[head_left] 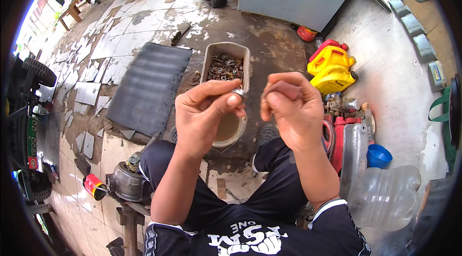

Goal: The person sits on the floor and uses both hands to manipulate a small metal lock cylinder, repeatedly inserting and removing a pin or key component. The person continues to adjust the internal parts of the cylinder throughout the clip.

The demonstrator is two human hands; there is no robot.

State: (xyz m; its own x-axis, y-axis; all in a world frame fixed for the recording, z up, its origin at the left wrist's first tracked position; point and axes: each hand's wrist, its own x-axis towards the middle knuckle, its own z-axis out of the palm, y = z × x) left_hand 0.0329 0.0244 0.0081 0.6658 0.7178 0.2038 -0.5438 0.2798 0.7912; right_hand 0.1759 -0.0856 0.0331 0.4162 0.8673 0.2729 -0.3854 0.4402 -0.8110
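My left hand (199,116) pinches a small shiny round metal piece (238,92) between thumb and forefinger. Its exact kind is too small to make out. Facing it at the same height, my right hand (294,111) is closed on a folded reddish-brown piece that looks like sandpaper (288,89). The two hands are apart. Beyond them stands a grey oblong tub (207,58) holding many rusty nuts, bolts and other small metal parts. Below my hands is a round container (244,130) of cloudy brownish liquid, partly hidden by my left hand.
A black rubber mat (151,87) lies on broken tiles to the left. On the right are yellow jugs (332,66), a blue funnel (379,155) and a large clear plastic bottle (385,196). A metal machine part (127,182) stands by my left knee.
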